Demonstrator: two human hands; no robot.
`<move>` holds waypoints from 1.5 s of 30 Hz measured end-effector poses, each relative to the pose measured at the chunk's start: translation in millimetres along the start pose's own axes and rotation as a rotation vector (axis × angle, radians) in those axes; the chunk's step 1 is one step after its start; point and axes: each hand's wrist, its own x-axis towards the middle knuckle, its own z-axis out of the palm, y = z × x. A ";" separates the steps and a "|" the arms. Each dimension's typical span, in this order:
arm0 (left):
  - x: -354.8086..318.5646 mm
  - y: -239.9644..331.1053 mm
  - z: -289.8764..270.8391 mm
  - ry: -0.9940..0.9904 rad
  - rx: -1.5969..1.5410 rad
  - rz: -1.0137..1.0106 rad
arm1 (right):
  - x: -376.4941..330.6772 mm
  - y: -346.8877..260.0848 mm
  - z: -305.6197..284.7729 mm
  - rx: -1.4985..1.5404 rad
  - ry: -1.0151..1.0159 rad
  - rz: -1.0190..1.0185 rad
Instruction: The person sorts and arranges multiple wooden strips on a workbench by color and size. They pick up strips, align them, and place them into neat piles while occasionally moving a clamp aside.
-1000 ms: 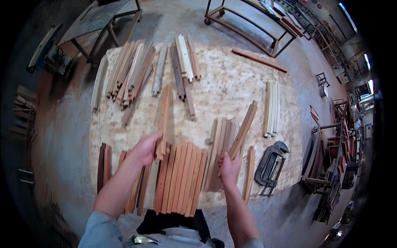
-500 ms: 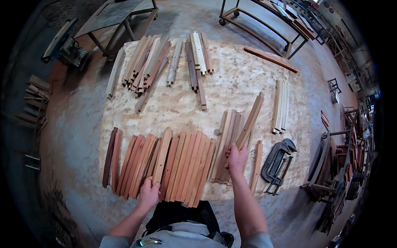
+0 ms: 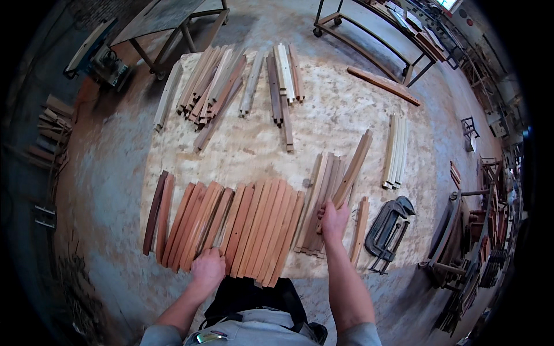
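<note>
A row of reddish-brown wooden slats [image 3: 254, 225] lies side by side along the near edge of a chipboard worktop [image 3: 254, 144]. My left hand [image 3: 208, 268] presses on the near ends of the slats left of the row's middle. My right hand [image 3: 333, 220] grips the near end of a long slat [image 3: 353, 170] that leans diagonally across a paler stack of slats [image 3: 320, 199] to the right of the row.
Piles of mixed light and dark slats [image 3: 210, 86] lie at the far side, with pale strips [image 3: 395, 151] at the right. Black clamps [image 3: 384, 230] rest by the right edge. A single plank [image 3: 384, 85], metal trolley frames [image 3: 369, 34] and a table [image 3: 167, 23] stand beyond.
My left hand laid the slat it held into the row and slid down to the slats' near ends. My right hand moved up and took hold of the diagonal slat.
</note>
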 end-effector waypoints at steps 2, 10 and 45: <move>15.1 12.9 -24.0 0.013 -0.013 0.028 | -2.3 -6.3 -0.4 -0.094 0.031 0.004; 169.7 137.3 -114.2 0.266 -0.360 0.484 | -0.7 -4.1 -2.5 -0.134 0.085 -0.013; 222.0 185.0 -27.8 -0.880 -1.202 0.132 | -1.4 4.1 -7.1 -0.051 0.100 0.058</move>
